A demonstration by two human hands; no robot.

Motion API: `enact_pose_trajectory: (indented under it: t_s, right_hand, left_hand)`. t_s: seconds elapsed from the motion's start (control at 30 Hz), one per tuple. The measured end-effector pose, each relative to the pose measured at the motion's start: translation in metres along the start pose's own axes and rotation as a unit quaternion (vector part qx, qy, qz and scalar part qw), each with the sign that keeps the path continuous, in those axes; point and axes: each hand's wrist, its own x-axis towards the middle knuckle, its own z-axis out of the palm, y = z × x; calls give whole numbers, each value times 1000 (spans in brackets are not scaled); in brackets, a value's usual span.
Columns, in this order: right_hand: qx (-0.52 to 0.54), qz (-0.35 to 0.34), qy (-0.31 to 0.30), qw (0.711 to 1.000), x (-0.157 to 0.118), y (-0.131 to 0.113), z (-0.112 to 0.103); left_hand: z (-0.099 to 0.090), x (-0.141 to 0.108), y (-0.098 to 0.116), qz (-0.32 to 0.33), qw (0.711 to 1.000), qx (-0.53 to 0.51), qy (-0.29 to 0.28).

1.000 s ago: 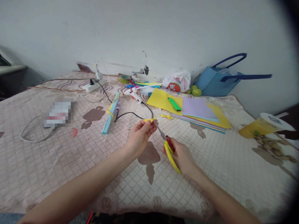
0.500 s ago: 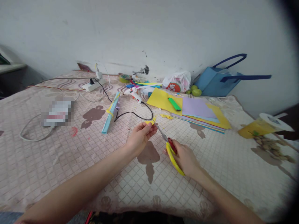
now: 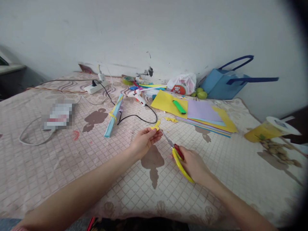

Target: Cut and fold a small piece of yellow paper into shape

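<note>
A small piece of yellow paper (image 3: 157, 125) is pinched between the thumb and fingers of my left hand (image 3: 144, 141), above the middle of the table. My right hand (image 3: 193, 164) grips the scissors (image 3: 179, 163) by their yellow and red handles. The blades point up and left, their tips close to the paper's lower right edge; whether they touch it I cannot tell. Just beyond lie a few yellow paper scraps (image 3: 171, 120). To the left of my hands rests a rolled light blue paper tube (image 3: 112, 123) with a yellow strip around it.
A white glue gun (image 3: 138, 97) with a black cord lies behind my hands. Coloured paper sheets (image 3: 204, 110) and a green cutter (image 3: 179, 107) are at the right. Farther out stand a blue bag (image 3: 221, 85), a yellow-filled cup (image 3: 264, 131) and a power strip (image 3: 95, 87).
The scissors and my right hand have drawn slightly back, down and to the right, away from the yellow paper. My left hand stays nearly in place, still pinching the paper.
</note>
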Motion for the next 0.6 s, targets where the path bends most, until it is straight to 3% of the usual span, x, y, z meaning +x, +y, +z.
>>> enact_pose_trajectory:
  t_s: [0.33,0.6]
  right_hand:
    - [-21,12,-20,1000,1,0,-1]
    - [16,-2,1,1000,2,1,-1]
  left_hand:
    - [1,3,-2,-22,1000,-22,5]
    - [1,3,-3,-28,999,-25,8]
